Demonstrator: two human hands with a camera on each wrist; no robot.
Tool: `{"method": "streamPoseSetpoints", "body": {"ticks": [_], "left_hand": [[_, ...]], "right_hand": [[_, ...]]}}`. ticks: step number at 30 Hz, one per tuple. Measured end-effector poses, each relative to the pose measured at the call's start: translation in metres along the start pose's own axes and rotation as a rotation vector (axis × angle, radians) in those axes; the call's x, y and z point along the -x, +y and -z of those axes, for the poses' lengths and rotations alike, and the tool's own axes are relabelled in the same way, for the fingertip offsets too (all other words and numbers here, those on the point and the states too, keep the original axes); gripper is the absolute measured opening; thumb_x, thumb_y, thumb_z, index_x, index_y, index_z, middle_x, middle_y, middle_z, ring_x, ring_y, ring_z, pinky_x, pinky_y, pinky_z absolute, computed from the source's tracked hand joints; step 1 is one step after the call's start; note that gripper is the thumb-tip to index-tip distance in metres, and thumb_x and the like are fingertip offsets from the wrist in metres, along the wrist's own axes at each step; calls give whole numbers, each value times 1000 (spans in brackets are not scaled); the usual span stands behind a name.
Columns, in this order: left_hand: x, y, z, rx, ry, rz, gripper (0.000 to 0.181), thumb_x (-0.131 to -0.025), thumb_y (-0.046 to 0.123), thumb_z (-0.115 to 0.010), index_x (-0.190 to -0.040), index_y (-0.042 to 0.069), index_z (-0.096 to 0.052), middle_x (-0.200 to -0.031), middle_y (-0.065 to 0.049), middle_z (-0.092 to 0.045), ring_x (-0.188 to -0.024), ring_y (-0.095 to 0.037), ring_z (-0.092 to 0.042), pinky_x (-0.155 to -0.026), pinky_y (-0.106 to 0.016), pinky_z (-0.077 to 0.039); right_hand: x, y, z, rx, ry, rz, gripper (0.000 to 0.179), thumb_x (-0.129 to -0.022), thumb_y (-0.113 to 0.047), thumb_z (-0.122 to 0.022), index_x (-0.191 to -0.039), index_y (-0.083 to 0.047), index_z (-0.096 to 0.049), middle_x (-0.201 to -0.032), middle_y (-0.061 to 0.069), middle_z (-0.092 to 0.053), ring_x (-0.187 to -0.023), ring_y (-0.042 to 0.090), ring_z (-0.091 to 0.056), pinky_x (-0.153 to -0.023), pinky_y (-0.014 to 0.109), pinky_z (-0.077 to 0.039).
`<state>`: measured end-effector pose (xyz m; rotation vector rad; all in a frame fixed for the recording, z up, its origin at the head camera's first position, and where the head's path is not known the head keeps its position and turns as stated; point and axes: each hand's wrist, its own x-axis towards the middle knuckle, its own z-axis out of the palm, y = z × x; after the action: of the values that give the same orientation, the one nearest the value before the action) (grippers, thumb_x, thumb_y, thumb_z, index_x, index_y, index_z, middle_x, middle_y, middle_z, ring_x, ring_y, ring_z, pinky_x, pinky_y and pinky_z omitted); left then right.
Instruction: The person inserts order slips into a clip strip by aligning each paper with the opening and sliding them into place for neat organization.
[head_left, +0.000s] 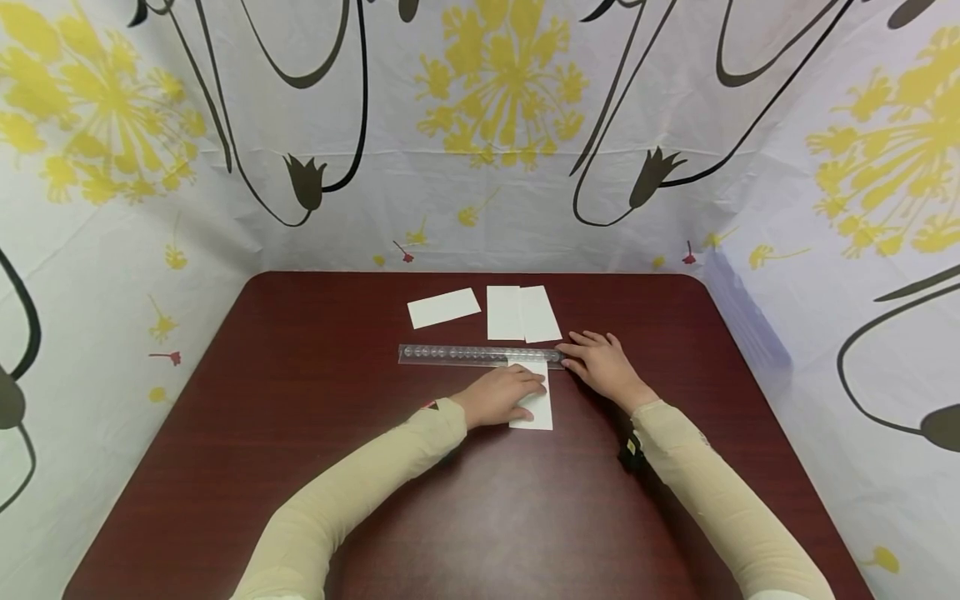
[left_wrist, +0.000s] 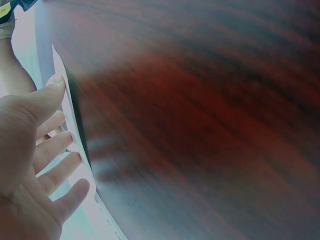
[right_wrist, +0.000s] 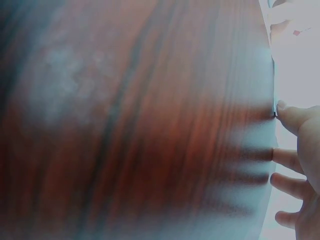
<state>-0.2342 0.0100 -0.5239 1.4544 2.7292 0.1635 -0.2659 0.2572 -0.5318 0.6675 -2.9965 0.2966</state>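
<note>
The person's left hand (head_left: 497,397) reaches in from the left, forearm slanting forward across the dark reddish-brown wooden table (head_left: 315,417). It lies palm down on a white rectangular piece of paper (head_left: 536,418) near the middle of the table, its fingers spread and fairly straight, resting on the sheet rather than gripping it. The thumb sits apart from the other fingers, nearer the person.

The right hand (head_left: 604,367) comes in from the right, forearm angled inward, fingers stretched out and spaced apart. Their tips touch the right end of a clear plastic ruler with a row of round shapes (head_left: 450,356), and they aren't wrapped around anything. The ruler lies crosswise, overlapping the paper's far end; I can't tell which is on top.

Beyond the ruler are a tilted white rectangular sheet (head_left: 444,308) on the left and two white upright-lying sheets (head_left: 503,313) side by side, touching. Both arms wear beige long sleeves (head_left: 360,475).
</note>
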Motion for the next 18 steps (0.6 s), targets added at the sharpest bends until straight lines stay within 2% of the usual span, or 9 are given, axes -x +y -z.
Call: {"method": "streamPoseSetpoints", "body": {"ticks": [18], "left_hand": [[-4, 1, -2, -8, -9, 9, 51, -92, 45, -65, -135, 19, -59, -149, 1, -53, -137, -18, -49, -115, -35, -43]], "right_hand": [[0, 1, -1, 3, -2, 3, 40, -98, -34, -60, -136, -19, -61, -149, 16, -51, -139, 41, -45, -111, 69, -30]]}}
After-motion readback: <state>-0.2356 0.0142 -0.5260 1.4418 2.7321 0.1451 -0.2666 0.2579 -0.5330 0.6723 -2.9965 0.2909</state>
